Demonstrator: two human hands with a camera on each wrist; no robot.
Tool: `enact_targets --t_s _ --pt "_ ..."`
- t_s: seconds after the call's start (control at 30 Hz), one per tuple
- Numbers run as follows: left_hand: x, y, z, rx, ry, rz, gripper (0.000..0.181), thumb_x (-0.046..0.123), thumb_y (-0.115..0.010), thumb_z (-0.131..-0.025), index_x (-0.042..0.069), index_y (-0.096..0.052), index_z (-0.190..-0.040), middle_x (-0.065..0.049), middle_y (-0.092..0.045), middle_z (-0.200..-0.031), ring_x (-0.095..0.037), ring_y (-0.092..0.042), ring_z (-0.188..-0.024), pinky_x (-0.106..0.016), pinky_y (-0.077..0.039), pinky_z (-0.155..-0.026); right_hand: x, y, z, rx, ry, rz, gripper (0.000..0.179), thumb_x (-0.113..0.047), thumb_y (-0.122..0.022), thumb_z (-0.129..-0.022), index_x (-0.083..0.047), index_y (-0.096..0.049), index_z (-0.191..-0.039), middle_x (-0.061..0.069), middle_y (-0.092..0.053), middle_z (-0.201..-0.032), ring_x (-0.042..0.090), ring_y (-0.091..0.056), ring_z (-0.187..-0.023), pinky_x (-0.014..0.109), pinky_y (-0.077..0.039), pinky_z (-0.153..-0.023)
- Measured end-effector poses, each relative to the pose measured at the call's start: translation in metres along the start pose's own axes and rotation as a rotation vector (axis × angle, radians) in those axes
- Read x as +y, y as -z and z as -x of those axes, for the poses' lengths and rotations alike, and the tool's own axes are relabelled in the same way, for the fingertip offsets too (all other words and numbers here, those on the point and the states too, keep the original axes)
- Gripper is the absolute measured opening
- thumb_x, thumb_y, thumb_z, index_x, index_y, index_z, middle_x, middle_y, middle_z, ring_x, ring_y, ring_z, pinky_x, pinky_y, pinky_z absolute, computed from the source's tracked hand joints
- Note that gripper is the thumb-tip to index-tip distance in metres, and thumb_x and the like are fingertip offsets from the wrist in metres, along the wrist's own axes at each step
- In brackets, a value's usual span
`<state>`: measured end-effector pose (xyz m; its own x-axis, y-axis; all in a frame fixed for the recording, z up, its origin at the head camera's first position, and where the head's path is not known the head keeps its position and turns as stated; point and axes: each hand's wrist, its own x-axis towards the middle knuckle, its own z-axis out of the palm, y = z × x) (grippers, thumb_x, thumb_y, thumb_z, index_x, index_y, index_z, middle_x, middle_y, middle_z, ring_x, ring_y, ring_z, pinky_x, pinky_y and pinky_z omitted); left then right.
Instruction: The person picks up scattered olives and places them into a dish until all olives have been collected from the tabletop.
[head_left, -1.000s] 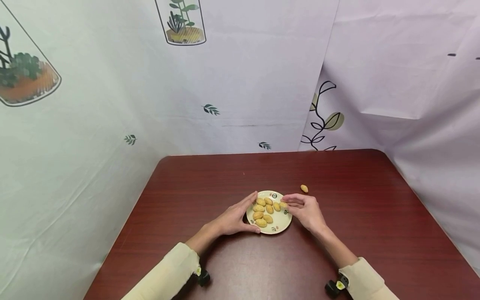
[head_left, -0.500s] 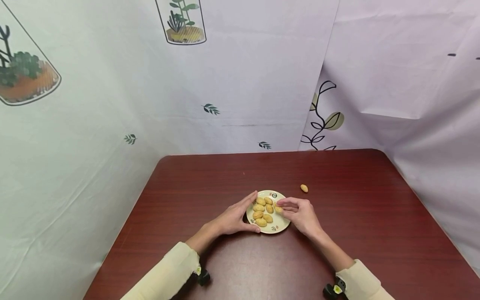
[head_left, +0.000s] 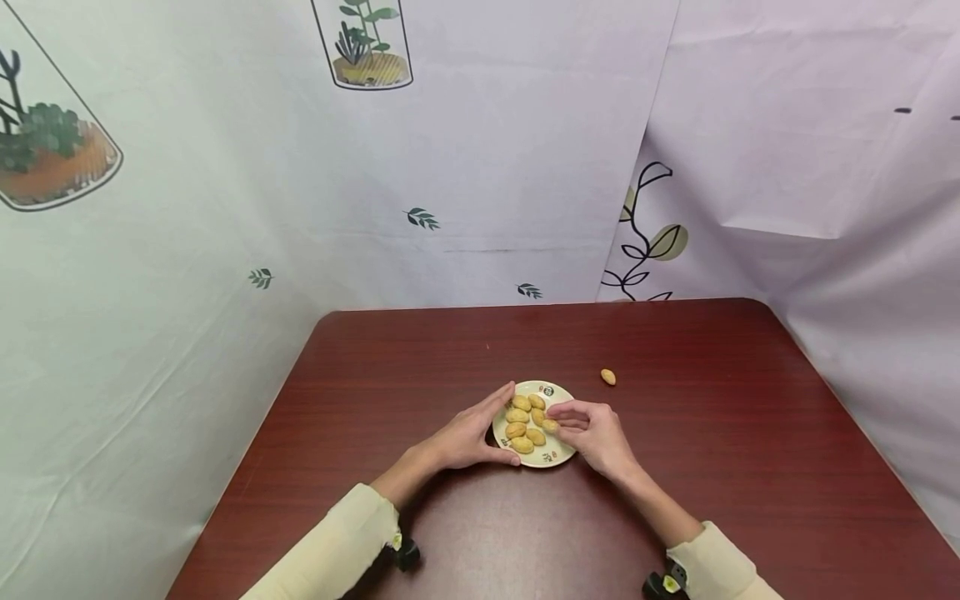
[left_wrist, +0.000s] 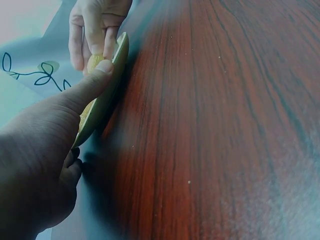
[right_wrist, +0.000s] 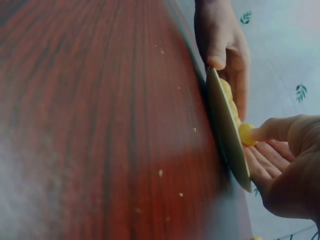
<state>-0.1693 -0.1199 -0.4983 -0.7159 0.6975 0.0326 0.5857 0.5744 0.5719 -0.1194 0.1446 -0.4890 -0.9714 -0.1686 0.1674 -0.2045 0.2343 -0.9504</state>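
A small cream plate (head_left: pixel 558 457) with printed motifs bears several yellow oval nuts (head_left: pixel 517 416), bunched toward its left side. My left hand (head_left: pixel 467 437) grips the plate's left rim, with the thumb at the near edge and the fingers around the far side. Over the right half of the plate, my right hand (head_left: pixel 602 435) pinches one yellow oval nut (head_left: pixel 551 426) between thumb and fingertips. In the right wrist view this nut (right_wrist: pixel 246 134) is close above the plate's surface, beside the others. The left wrist view shows the thumb overlapping the plate (left_wrist: pixel 119 65).
One more nut (head_left: pixel 608 377) lies on the dark red wooden table (head_left: pixel 720 392), behind and right of the plate. Small pale crumbs (right_wrist: pixel 160 173) are scattered on the wood. White printed cloth (head_left: pixel 480 167) hangs behind and on both sides.
My right hand has moved left and slightly toward me over the plate, carrying the pinched nut from the right rim toward the group. The left hand has stayed on the rim.
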Motion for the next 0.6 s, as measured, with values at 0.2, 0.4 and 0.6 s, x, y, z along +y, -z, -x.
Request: enact_targets --t_s 0.2,0.4,0.6 --pt "-0.0004 0.0001 0.0003 0.006 -0.004 -0.001 0.119 0.051 -0.087 -0.087 0.005 -0.016 -0.171 -0.011 -0.017 -0.177 -0.022 -0.025 -0.159 -0.047 -0.031 -0.124 0.0000 -0.0030 -0.0007 -0.006 0.008 0.007 0.022 0.012 -0.077 -0.089 0.010 -0.076 -0.111 0.024 -0.078 -0.108 0.040 -0.076 -0.104 0.034 -0.062 -0.087" --pt "-0.0004 -0.0001 0.0004 0.009 -0.009 0.003 0.119 0.051 -0.087 -0.087 0.005 -0.016 -0.170 -0.011 -0.017 -0.177 -0.022 -0.025 -0.159 -0.047 -0.031 -0.124 0.0020 -0.0059 -0.0026 -0.001 -0.016 0.051 0.024 0.014 -0.076 -0.087 0.007 -0.078 -0.109 0.018 -0.079 -0.106 0.034 -0.077 -0.103 0.031 -0.061 -0.087" --pt "-0.0006 -0.0008 0.0004 0.010 -0.012 0.002 0.119 0.050 -0.087 -0.087 0.004 -0.016 -0.170 -0.012 -0.017 -0.177 -0.022 -0.024 -0.159 -0.047 -0.031 -0.124 0.0033 -0.0066 -0.0038 0.007 0.010 0.101 0.021 0.013 -0.080 -0.085 0.004 -0.080 -0.104 0.014 -0.081 -0.102 0.030 -0.078 -0.099 0.031 -0.062 -0.085"
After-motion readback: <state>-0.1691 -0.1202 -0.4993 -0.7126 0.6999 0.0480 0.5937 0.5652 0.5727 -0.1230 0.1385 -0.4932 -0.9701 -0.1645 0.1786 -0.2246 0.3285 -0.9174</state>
